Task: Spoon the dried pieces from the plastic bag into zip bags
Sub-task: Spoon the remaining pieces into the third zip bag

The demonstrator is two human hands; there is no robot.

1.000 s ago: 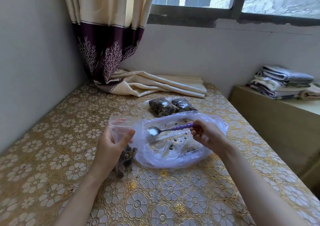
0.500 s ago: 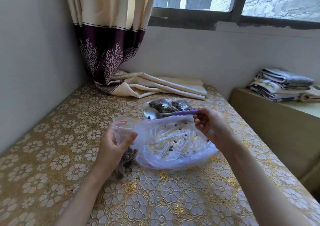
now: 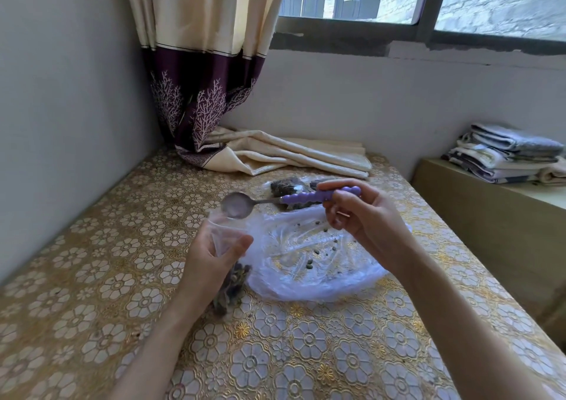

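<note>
Our left hand grips the part-full clear zip bag; our right hand pinches the empty purple-handled metal spoon. The big thin clear plastic bag holds only a few dried pieces, so we are nearly done.

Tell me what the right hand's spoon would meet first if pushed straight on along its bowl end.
Likely the open mouth of the zip bag held by the left hand; the spoon bowl sits just above its rim, though depth is unclear.

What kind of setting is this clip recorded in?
Probably a room in a home: a table under a flowered gold cover in a corner, a cream and purple curtain at the window, folded linens stacked nearby.
</note>
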